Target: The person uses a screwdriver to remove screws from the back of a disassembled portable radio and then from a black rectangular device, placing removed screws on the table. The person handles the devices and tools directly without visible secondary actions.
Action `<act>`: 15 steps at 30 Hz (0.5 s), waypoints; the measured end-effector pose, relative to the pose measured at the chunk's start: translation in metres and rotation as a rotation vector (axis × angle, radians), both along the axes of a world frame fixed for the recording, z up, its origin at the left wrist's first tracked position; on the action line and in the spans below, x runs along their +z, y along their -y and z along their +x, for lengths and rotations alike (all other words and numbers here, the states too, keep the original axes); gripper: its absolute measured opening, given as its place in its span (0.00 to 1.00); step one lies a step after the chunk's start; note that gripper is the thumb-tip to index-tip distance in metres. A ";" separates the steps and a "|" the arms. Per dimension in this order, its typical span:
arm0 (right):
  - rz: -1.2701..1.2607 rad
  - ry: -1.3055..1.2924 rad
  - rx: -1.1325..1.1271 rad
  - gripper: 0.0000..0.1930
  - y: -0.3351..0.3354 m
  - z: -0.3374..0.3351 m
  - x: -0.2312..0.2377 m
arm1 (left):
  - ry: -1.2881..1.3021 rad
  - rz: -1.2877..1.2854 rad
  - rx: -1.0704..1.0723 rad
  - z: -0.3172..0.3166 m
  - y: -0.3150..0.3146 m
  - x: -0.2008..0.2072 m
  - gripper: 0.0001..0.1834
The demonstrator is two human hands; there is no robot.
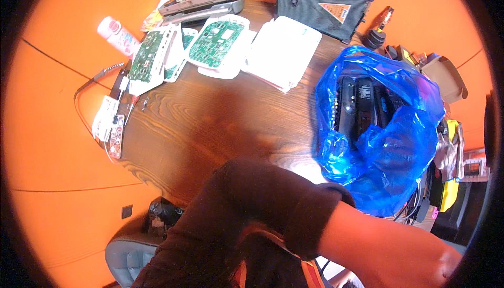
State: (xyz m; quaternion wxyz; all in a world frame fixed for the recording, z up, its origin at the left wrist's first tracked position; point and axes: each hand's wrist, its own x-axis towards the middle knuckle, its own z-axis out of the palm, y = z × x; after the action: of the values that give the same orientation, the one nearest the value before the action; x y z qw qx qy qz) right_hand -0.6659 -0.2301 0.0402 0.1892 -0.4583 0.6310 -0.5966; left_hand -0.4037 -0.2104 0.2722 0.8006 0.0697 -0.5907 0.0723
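Observation:
My left arm crosses in front of me in a dark sleeve [262,193], elbow bent. Its bare forearm [367,241] runs to the lower right, where the picture's rim cuts it off, so my left hand does not show. My right hand is not in view either. Beyond the forearm, a blue plastic bag [388,157] stands gaping at the table's right side. Several black devices [362,104] with rounded casings lie inside it. A small pale patch at the lower edge is too unclear to name.
Green circuit boards [218,41] and white panels [286,49] lie across the wooden table's [157,136] far side. Behind them are a grey device casing [202,4] and a black speaker [320,4]. A pink-white can [118,35], a power strip [116,136] and a grey chair [128,254] are leftward.

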 end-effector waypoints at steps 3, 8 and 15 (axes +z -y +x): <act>0.001 0.021 0.001 0.18 -0.001 0.001 0.000 | -0.098 -0.113 -0.005 0.006 -0.002 -0.004 0.11; 0.004 0.041 -0.005 0.18 -0.005 0.000 -0.001 | 0.150 0.135 0.117 0.042 -0.005 -0.048 0.16; 0.080 0.192 0.033 0.18 -0.012 -0.010 -0.003 | 0.620 1.229 1.376 0.195 0.040 -0.164 0.34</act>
State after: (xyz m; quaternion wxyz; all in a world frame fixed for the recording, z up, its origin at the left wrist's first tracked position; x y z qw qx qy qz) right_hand -0.6763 -0.2185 0.0370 0.2767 -0.4014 0.6257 -0.6090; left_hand -0.2085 -0.2502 0.1083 0.2162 0.7834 -0.5402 0.2184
